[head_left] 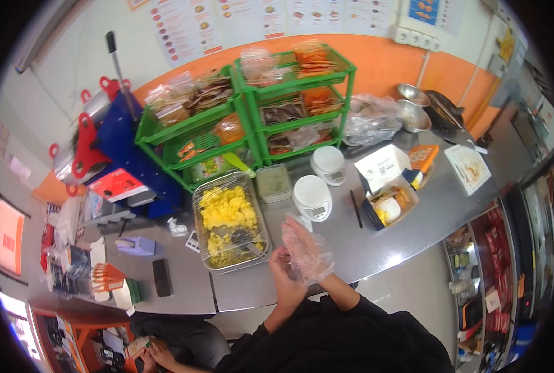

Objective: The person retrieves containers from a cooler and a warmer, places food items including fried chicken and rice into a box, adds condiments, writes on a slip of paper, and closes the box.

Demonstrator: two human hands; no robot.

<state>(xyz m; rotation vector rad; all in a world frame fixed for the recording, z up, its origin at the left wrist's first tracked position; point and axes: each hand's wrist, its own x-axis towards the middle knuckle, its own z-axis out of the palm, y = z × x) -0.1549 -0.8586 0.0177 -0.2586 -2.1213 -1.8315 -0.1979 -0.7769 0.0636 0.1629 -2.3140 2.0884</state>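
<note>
Over the front edge of the steel table, my right hand (308, 247) is inside a loose clear plastic glove (321, 261), its fingers stretched out and holding nothing. My left hand (288, 282) is bare, and its curled fingers grip the glove's film near the right palm. Just left of my hands lies a metal tray (264, 224) of yellow crumbled food (228, 207), partly under cling film, with a dark utensil (243, 238) in it. Beyond my fingertips stand a white digital kitchen scale (312, 193) and a second one (328, 163).
To the right are an open food box (391, 207), a black stick-like object (356, 209) and a stained white cutting board (468, 169). Green racks (244, 107) of packets stand behind. A phone (161, 277) and tape dispenser (136, 245) lie left. Another person's hands (158, 354) hold a box below.
</note>
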